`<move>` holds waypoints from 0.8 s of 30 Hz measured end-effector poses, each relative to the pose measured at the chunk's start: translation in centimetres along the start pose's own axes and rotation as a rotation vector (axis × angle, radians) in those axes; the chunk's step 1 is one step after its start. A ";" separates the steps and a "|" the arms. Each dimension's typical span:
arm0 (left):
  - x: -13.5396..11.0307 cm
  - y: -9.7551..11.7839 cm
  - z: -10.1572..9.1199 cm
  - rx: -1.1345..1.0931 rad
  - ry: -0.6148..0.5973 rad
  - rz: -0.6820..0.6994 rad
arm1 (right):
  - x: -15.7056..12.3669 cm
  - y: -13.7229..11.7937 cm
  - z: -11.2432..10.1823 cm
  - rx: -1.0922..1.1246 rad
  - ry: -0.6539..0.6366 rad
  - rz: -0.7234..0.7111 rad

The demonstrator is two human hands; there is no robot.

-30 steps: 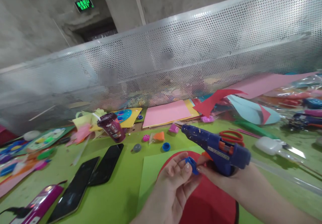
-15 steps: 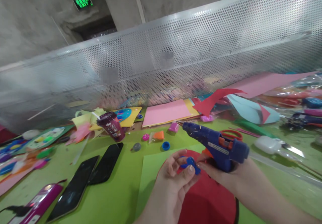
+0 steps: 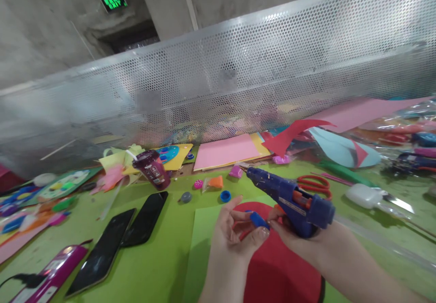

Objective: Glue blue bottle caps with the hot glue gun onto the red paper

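Note:
My left hand (image 3: 238,237) pinches a small blue piece (image 3: 259,220) between thumb and fingers; its exact kind does not show. My right hand (image 3: 306,244) is wrapped round a blue hot glue gun (image 3: 282,196), its nozzle pointing up and to the left. The right fingertips meet the edge of the blue piece. Both hands are above a red round sheet (image 3: 282,271) with a dark edge, which lies on a light green sheet (image 3: 199,248).
Two black phones (image 3: 102,248) and a purple device with a cable (image 3: 51,273) lie left. Behind are a dark cup with a straw (image 3: 153,171), a blue cap (image 3: 225,196) and pink paper (image 3: 226,151). Red scissors (image 3: 315,185) lie right. A perforated metal screen (image 3: 204,85) borders the table.
The blue piece has turned between my fingers and now shows a flatter side. The glue gun has tipped slightly downward, and more of the scissors shows behind it.

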State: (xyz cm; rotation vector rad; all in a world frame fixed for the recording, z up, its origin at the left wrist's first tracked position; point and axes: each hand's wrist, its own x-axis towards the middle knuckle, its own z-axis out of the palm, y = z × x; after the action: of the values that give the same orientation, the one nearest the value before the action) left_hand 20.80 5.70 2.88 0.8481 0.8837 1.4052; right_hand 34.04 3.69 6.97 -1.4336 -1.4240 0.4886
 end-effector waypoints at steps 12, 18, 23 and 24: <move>0.0 1.2 -0.3 -0.004 -0.040 -0.096 | -0.1 -0.2 -0.8 -0.062 -0.051 0.009; 0.1 0.4 -0.2 0.013 -0.021 -0.077 | -0.1 -0.5 -0.4 0.077 -0.035 0.025; 0.2 -0.2 -0.2 0.035 -0.002 -0.046 | -0.1 -0.2 -0.3 0.150 -0.073 0.031; 0.2 -0.2 -0.1 0.031 0.001 -0.042 | -0.1 -0.2 -0.3 0.147 -0.071 0.038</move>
State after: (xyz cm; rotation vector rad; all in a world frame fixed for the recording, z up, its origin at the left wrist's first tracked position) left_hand 20.79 5.84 2.61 0.8473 0.9214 1.3585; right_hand 34.14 3.46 7.18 -1.3387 -1.3895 0.6604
